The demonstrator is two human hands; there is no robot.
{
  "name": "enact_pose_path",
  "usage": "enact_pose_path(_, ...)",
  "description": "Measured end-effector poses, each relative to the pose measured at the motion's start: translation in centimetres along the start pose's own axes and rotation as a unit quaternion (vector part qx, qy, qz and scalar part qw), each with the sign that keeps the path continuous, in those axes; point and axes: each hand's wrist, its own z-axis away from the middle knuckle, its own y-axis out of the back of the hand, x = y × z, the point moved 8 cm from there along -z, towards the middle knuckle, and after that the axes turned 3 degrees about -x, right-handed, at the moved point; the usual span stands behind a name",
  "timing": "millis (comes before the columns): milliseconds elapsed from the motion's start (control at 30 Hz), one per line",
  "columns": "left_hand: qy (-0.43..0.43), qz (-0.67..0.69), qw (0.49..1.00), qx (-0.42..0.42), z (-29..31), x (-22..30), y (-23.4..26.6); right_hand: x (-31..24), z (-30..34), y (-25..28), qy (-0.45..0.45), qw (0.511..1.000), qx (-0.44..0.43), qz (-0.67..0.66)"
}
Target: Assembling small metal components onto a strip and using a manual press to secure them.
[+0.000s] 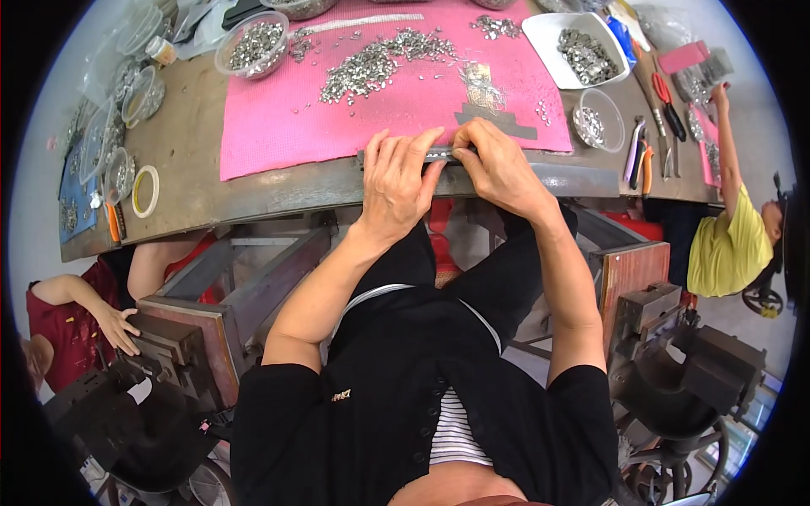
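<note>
At the table's front edge, a narrow dark grey bar (438, 156) lies crosswise, with small shiny bits along its top. My left hand (395, 181) grips its left part, thumb in front and fingers over the far side. Thumb and forefinger of my right hand (499, 169) are pinched together at its right part; whatever is between those fingertips is hidden. Just beyond lies a pink ribbed mat (278, 126) carrying a loose heap of small silvery metal pieces (363, 72). Flat dark grey strips (498, 123) rest on the mat beyond my right hand.
A round clear tub (221, 59) and a white tray (535, 38) hold more metal pieces. To the right are a smaller tub (621, 126), orange-handled pliers (646, 173) and red-handled pliers (665, 94). Leftward lies a tape roll (137, 205). People sit at both sides.
</note>
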Motion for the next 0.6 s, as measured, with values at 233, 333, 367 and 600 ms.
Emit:
enact_pose_path(233, -0.008, 0.009, 1.000, 0.005, 0.1, -0.1, 0.0, -2.0, -0.7, -0.6, 0.055, 0.986, -0.031, 0.151)
enact_pose_path(333, -0.005, 0.015, 1.000, 0.003, 0.0, -0.1, -0.2, -1.7, -0.4, 0.2, 0.064, 0.988, -0.019, 0.141)
enact_pose_path(367, -0.005, 0.015, 1.000, 0.003, -0.1, -0.1, -0.1, -0.6, -0.2, 0.9, 0.029, 0.996, 0.001, 0.080)
enact_pose_path(600, -0.020, -0.020, 1.000, 0.007, -0.3, 0.3, 0.7, 1.3, 1.3, 1.6, -0.068, 0.993, 0.077, -0.058)
